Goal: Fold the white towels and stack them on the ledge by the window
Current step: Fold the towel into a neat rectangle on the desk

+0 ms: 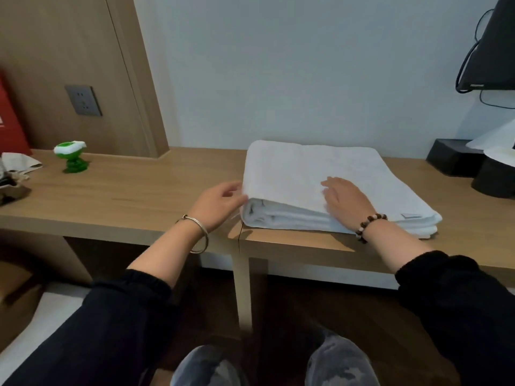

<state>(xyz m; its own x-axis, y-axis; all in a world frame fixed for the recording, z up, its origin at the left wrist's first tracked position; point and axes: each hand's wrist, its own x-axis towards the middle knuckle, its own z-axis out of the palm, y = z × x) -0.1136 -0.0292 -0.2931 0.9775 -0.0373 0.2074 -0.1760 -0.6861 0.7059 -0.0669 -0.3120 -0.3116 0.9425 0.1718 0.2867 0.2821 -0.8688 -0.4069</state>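
A folded white towel (pixel 301 174) lies in several layers on the wooden ledge (pixel 145 196), near its front edge, with a small label at its near right corner. My right hand (pixel 345 200) rests flat on top of the towel, fingers straight. My left hand (pixel 220 203) touches the towel's left folded edge with relaxed fingers. No window shows in this view.
A green and white toy (pixel 73 157) stands at the ledge's left, beside crumpled paper (pixel 19 164) and a red box (pixel 9 126). Black containers (pixel 457 160) with white tissue sit at the right. A dark screen (pixel 493 48) with cables hangs top right. A wall socket (pixel 83 100) is on the wood panel.
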